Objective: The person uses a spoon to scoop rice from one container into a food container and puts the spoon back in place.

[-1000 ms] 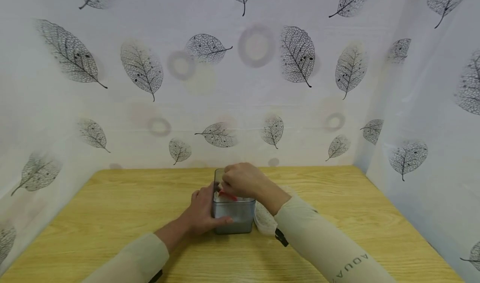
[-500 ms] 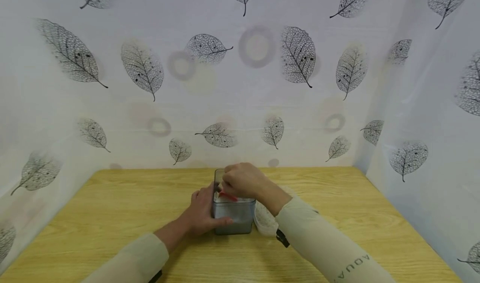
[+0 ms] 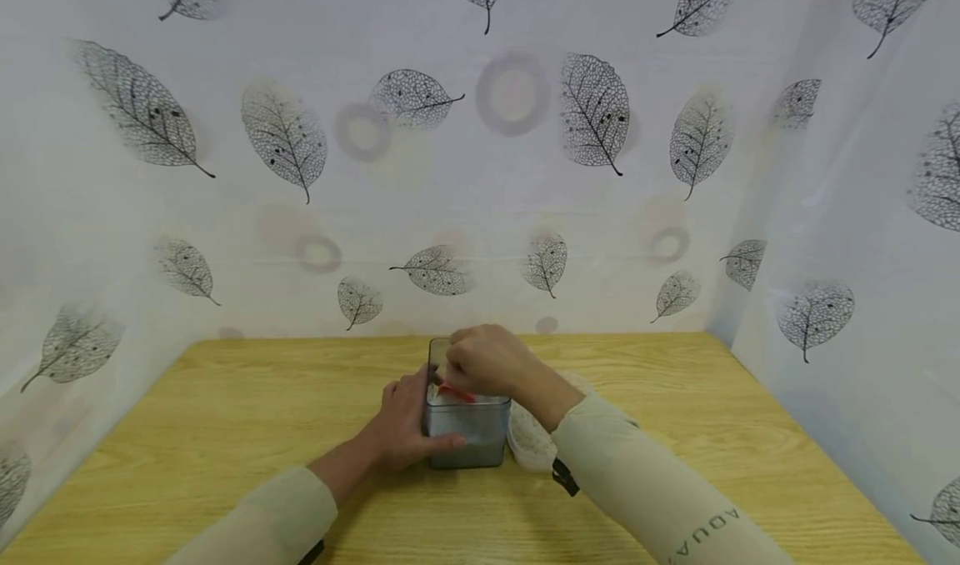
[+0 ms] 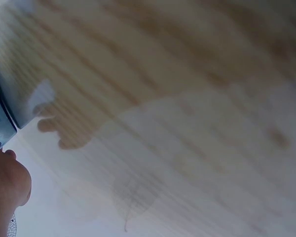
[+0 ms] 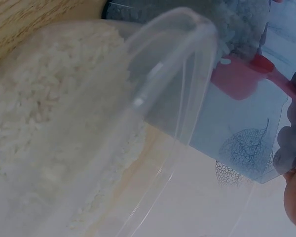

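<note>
A clear, bluish-grey rectangular container (image 3: pixel 468 440) stands on the table, some rice (image 5: pixel 237 29) visible inside. My left hand (image 3: pixel 405 423) grips its left side, thumb across the front. From above, my right hand (image 3: pixel 487 361) reaches over the container's open top with curled fingers, holding a red scoop (image 3: pixel 455 392). In the right wrist view the red bowl of the scoop (image 5: pixel 237 76) shows through the container wall. Its handle is partly hidden by fingers. Right of the container, partly under my right forearm, sits a clear plastic bowl (image 3: pixel 531 448) of rice (image 5: pixel 44 108).
A wood-grain table (image 3: pixel 262 415) bears everything. White sheeting (image 3: pixel 480 190) with a leaf print encloses its back and sides. The left wrist view shows mostly blurred wood grain and leaf print, with the container's corner (image 4: pixel 0 118) at the edge.
Almost nothing differs. Both hands, the container and the bowl keep their places; the red scoop shows only a very slight shift.
</note>
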`<action>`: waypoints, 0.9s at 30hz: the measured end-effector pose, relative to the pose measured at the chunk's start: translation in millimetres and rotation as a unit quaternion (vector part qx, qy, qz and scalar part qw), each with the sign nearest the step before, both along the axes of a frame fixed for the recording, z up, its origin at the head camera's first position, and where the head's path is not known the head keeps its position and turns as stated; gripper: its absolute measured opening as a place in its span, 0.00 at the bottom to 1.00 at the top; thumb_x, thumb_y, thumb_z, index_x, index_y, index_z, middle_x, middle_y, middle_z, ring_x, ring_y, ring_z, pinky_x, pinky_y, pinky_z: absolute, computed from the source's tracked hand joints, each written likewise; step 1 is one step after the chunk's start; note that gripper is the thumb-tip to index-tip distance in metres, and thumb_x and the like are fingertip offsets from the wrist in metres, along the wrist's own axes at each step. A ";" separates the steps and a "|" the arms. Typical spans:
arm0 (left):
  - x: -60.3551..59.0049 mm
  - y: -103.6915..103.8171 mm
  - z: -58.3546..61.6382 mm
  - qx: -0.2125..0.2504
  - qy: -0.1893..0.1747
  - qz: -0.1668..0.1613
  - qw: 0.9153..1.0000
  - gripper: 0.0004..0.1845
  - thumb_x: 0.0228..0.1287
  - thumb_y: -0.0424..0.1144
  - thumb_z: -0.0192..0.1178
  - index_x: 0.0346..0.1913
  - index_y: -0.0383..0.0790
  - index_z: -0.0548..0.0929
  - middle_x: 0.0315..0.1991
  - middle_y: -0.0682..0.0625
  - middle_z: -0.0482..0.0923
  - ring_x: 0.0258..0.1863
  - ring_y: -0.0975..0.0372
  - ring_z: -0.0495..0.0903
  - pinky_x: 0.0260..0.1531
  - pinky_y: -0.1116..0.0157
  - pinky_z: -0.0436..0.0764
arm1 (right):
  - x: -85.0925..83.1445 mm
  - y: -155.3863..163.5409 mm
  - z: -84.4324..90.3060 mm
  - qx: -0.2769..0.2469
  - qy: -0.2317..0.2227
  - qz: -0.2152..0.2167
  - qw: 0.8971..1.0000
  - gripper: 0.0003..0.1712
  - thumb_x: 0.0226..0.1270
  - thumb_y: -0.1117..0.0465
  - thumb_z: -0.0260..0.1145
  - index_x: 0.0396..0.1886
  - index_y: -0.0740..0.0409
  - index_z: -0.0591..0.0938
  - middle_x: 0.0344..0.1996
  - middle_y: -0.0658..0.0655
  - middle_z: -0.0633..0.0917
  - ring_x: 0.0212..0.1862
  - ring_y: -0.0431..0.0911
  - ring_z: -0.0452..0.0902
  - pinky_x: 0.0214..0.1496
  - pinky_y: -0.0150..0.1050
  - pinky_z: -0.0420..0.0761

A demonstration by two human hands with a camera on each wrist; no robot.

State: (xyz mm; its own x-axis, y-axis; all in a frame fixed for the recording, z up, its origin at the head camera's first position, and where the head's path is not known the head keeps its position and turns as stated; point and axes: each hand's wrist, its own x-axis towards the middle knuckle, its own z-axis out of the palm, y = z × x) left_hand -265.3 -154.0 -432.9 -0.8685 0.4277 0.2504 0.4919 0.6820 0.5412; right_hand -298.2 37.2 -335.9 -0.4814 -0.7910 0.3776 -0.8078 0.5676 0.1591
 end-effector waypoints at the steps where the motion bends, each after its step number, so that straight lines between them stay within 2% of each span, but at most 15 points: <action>1: 0.0 0.2 0.6 0.000 0.000 0.000 1.000 0.45 0.51 0.69 0.66 0.65 0.49 0.61 0.59 0.50 0.71 0.61 0.54 0.68 0.60 0.46 0.57 | -0.2 0.2 0.1 0.000 0.000 -0.002 1.000 0.21 0.57 0.60 0.66 0.10 0.46 0.67 0.16 0.42 0.64 0.19 0.35 0.54 0.22 0.29 0.61; 7: -0.3 1.7 4.1 0.001 -0.003 -0.002 1.000 0.46 0.52 0.69 0.66 0.66 0.48 0.61 0.61 0.49 0.70 0.63 0.53 0.68 0.60 0.46 0.57 | -1.2 2.6 0.5 0.003 0.008 -0.018 1.000 0.22 0.56 0.61 0.66 0.10 0.45 0.64 0.16 0.42 0.64 0.18 0.35 0.55 0.22 0.29 0.60; 11: 0.6 1.6 3.3 0.005 -0.006 0.001 1.000 0.49 0.51 0.69 0.66 0.69 0.46 0.60 0.62 0.48 0.70 0.63 0.51 0.67 0.63 0.43 0.56 | -1.7 4.3 2.0 0.002 0.020 -0.020 1.000 0.23 0.54 0.61 0.66 0.10 0.45 0.63 0.16 0.42 0.63 0.18 0.35 0.53 0.21 0.29 0.59; 15: 0.9 -0.1 -0.3 0.006 -0.003 0.006 1.000 0.51 0.50 0.70 0.66 0.69 0.44 0.59 0.62 0.47 0.71 0.62 0.52 0.68 0.62 0.43 0.56 | -3.8 6.3 7.8 -0.007 0.014 -0.030 0.999 0.23 0.51 0.61 0.65 0.08 0.45 0.61 0.14 0.42 0.62 0.19 0.35 0.52 0.21 0.30 0.58; 21: -1.1 0.4 -0.8 0.001 0.006 0.009 1.000 0.55 0.48 0.70 0.67 0.71 0.40 0.58 0.62 0.47 0.71 0.62 0.51 0.69 0.62 0.43 0.57 | -6.9 17.9 21.6 -0.025 -0.053 -0.094 0.994 0.27 0.56 0.60 0.64 0.07 0.45 0.58 0.10 0.42 0.56 0.18 0.37 0.49 0.20 0.31 0.55; 27: -0.2 1.4 0.3 0.001 -0.004 0.014 1.000 0.55 0.47 0.70 0.67 0.71 0.41 0.58 0.62 0.47 0.71 0.62 0.51 0.69 0.63 0.43 0.57 | -8.2 34.1 19.2 -0.062 -0.150 -0.156 0.974 0.27 0.59 0.59 0.60 0.06 0.46 0.56 0.08 0.42 0.51 0.17 0.37 0.42 0.19 0.31 0.50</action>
State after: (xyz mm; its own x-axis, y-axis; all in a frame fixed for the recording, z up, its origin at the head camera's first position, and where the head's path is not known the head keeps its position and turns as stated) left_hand -265.5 -152.6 -432.6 -0.8821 0.4033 0.2432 0.4681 0.6943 0.5466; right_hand -306.4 71.3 -316.7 -0.7942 -0.5461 0.2664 -0.5927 0.7927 -0.1422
